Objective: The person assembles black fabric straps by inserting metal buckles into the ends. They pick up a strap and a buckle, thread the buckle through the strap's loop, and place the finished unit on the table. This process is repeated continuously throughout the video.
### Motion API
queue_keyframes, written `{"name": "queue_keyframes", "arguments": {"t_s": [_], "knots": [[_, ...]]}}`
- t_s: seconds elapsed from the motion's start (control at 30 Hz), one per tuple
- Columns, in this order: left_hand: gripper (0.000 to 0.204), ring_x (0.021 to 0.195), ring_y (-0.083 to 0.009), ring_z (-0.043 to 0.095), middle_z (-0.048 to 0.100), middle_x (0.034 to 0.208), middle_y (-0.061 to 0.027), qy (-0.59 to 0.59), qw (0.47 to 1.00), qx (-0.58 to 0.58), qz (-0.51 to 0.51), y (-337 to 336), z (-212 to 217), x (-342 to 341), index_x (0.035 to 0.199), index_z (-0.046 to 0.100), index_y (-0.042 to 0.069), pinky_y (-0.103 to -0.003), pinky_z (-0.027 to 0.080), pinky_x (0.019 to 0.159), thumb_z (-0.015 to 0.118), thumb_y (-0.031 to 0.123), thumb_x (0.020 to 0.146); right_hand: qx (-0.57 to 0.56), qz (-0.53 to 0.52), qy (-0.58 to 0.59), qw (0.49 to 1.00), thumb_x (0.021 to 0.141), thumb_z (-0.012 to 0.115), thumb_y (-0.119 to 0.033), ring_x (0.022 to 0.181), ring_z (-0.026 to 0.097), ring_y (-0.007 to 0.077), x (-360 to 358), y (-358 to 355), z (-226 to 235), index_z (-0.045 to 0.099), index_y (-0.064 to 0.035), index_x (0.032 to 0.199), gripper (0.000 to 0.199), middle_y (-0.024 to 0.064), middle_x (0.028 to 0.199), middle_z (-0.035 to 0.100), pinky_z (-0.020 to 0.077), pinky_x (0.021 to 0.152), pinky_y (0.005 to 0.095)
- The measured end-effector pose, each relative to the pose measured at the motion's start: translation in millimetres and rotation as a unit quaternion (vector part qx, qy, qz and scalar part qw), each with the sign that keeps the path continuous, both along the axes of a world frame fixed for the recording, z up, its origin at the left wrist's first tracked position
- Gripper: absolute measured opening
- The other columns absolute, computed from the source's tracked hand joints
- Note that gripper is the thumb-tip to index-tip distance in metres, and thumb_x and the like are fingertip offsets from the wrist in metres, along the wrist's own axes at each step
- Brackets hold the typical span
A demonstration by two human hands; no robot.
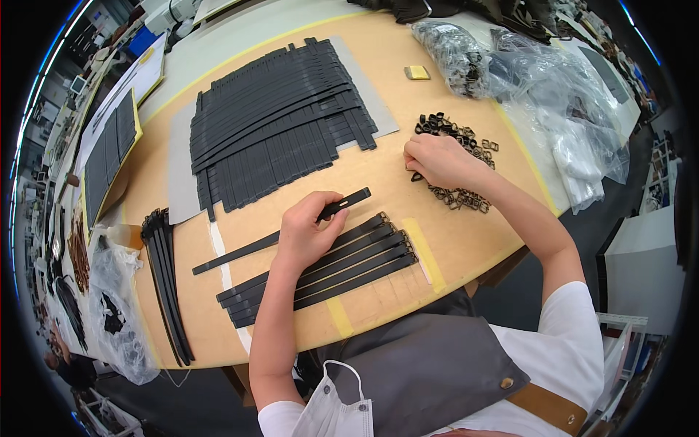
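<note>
My left hand (309, 231) is closed on a black strap (237, 253), just behind its slotted end, which sticks out to the right. The strap's long tail runs left across the table. Pinched fingers of my right hand (440, 162) are at the left side of a pile of small metal buckles (460, 198) and black strap loops (435, 122). A dark bit shows just under those fingertips; whether it is held cannot be made out. In front of my left hand lies a row of several straps (357, 262) with buckles at their right ends, partly hidden by my forearm.
A wide stack of black straps (266, 124) lies on grey sheet at the back. More straps (166, 284) hang together at the left, near a plastic bag (120, 313). Clear bags (524, 73) fill the back right. A small yellow-topped block (417, 73) sits behind the buckles.
</note>
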State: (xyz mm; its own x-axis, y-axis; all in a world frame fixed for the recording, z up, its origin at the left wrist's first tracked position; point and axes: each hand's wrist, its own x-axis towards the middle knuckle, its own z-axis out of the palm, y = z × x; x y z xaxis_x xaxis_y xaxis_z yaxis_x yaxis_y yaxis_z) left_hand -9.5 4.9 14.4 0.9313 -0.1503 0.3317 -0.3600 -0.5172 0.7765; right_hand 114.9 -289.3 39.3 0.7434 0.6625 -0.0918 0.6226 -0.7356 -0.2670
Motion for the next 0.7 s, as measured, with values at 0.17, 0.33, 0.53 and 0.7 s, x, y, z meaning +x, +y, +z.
{"name": "queue_keyframes", "arguments": {"t_s": [0.17, 0.33, 0.53, 0.7], "knots": [[0.024, 0.064, -0.0048, 0.053, 0.070, 0.081, -0.0013, 0.026, 0.999, -0.031, 0.005, 4.4, 9.6, -2.6, 0.108, 0.073, 0.001, -0.021, 0.041, 0.056, 0.081, 0.011, 0.088, 0.155, -0.021, 0.177, 0.972, 0.104, 0.061, -0.018, 0.095, 0.066, 0.0253, -10.4, 17.0, 20.6, 0.059, -0.0046, 0.107, 0.014, 0.0100, 0.101, 0.067, 0.0522, 0.084, 0.0376], [0.023, 0.065, -0.0026, 0.052, 0.069, 0.081, 0.0012, 0.071, 0.995, -0.070, 0.005, 8.3, 13.3, -4.8, 0.107, 0.073, 0.001, -0.020, 0.040, 0.056, 0.081, 0.011, 0.088, 0.257, 0.084, 0.342, 0.900, 0.111, 0.053, -0.018, 0.091, 0.053, 0.0091, -20.0, 40.3, 27.7, 0.051, -0.0066, 0.109, 0.012, -0.0017, 0.095, 0.054, 0.0485, 0.080, 0.0294], [0.022, 0.067, -0.0120, 0.062, 0.072, 0.085, -0.0059, 0.092, 0.995, -0.047, -0.013, 10.1, 20.1, -10.2, 0.105, 0.073, 0.001, -0.027, 0.051, 0.061, 0.079, 0.012, 0.087, 0.249, 0.077, 0.438, 0.860, 0.110, 0.054, -0.019, 0.088, 0.062, 0.0113, -25.1, 52.9, 22.4, 0.052, -0.0092, 0.112, 0.011, -0.0015, 0.096, 0.057, 0.0510, 0.081, 0.0305], [0.022, 0.069, -0.0163, 0.065, 0.072, 0.085, -0.0090, 0.148, 0.988, -0.022, -0.025, 4.5, 23.6, -12.1, 0.103, 0.072, 0.001, -0.030, 0.053, 0.063, 0.077, 0.012, 0.085, 0.241, 0.111, 0.430, 0.863, 0.109, 0.057, -0.019, 0.086, 0.065, 0.0124, -34.3, 68.6, 16.4, 0.055, -0.0066, 0.112, 0.013, 0.0006, 0.093, 0.061, 0.0522, 0.079, 0.0302]]}}
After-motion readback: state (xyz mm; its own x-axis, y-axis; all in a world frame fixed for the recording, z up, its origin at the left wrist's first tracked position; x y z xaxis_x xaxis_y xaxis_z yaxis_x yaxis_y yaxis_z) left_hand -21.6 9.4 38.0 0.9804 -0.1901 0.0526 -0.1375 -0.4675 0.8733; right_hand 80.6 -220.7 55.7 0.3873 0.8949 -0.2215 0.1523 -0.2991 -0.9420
